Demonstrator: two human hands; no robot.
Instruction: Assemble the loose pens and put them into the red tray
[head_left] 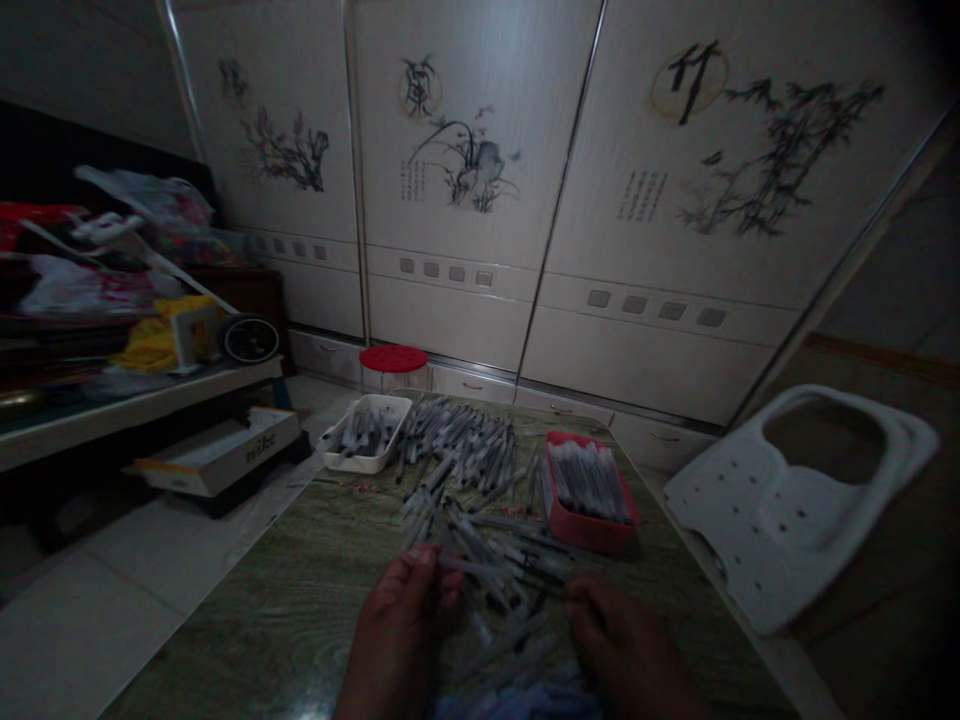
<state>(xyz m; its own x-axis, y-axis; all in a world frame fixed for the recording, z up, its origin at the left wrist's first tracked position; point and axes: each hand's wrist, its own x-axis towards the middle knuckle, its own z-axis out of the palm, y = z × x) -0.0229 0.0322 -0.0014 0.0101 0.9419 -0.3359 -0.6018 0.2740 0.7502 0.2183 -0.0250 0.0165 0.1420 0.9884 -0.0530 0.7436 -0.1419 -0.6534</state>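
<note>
Broadly, a wood-patterned worktop [285, 600] carries everything being handled, and its smooth-looking face should let slim round things roll. Across its middle, from the far edge toward the near side, spreads a loose heap of pens [465, 440], crossed at many angles, so drawing one out may drag its neighbours. Right of the heap, a red container [592, 538] holds more pens packed side by side; left of it, at the far side, a white tray [356, 464] holds a looser batch.

At the near side, the left hand [401, 595] has thumb and fingers pinched on one end of a translucent pen [472, 567], which points right above the heap. The right hand [622, 630] sits opposite, its fingertips closed on the end of a dark slim piece [544, 575]; dim light hides whether that is a cap or a whole pen.

Each pen looks like thin plastic: very light, stiff, slick and apt to twist under a fingertip. A firm pinch around the barrel, near one end, should suit it; bending it sideways could crack the wall.
</note>
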